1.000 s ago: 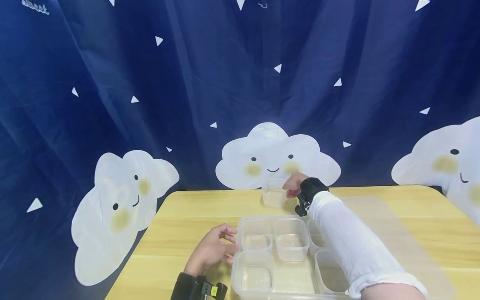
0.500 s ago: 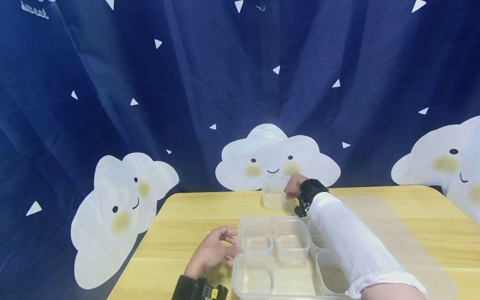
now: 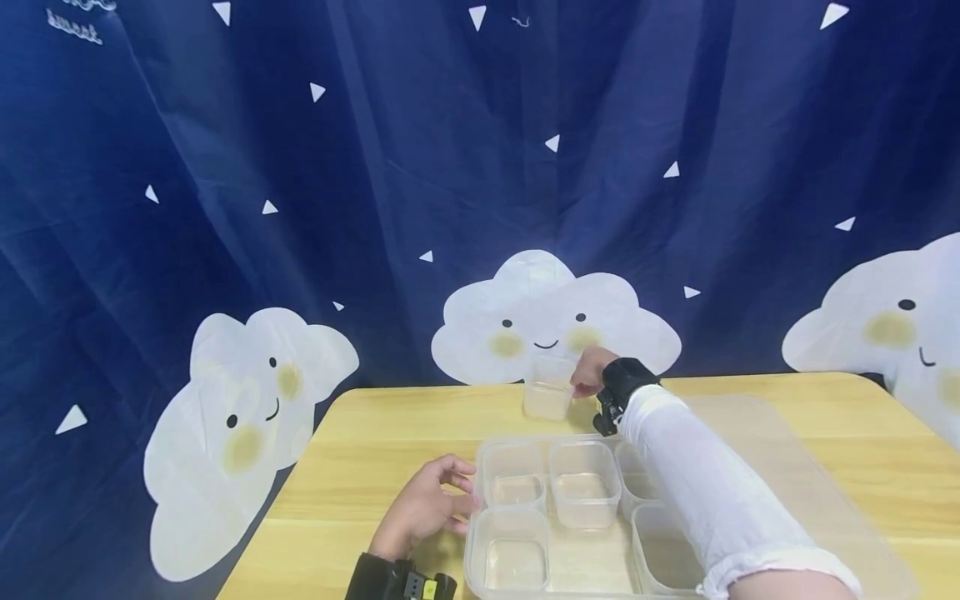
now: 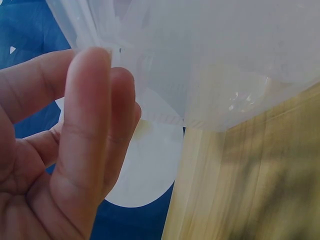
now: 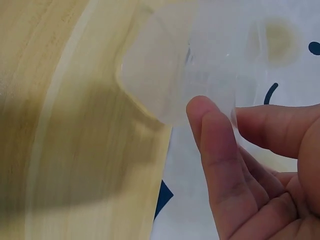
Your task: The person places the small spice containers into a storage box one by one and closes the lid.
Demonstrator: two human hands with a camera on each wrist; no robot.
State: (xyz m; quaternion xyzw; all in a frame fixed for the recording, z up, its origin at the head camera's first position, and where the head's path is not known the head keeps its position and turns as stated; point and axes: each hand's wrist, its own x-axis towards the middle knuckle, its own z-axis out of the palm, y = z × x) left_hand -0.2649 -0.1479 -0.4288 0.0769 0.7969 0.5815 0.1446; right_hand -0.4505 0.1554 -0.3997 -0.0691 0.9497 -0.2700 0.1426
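Observation:
At the back of the table, my right hand (image 3: 591,372) pinches the right wall of a small clear plastic container (image 3: 547,400). In the right wrist view the thumb and fingertips (image 5: 218,132) lie on either side of the wall of this container (image 5: 160,65). My left hand (image 3: 429,506) rests at the left side of a large clear plastic box (image 3: 588,560), fingers loosely bent. In the left wrist view its fingers (image 4: 87,115) are against the outside of the box wall (image 4: 225,45); whether they press is unclear.
Inside the large box stand several small clear containers, among them one at the front left (image 3: 516,562) and one at the back middle (image 3: 584,486). My right sleeve covers part of its right side. A translucent flat sheet (image 3: 802,492) lies on the table (image 3: 337,475) at right.
Both hands and the containers stay almost in place. The head view has shifted very slightly.

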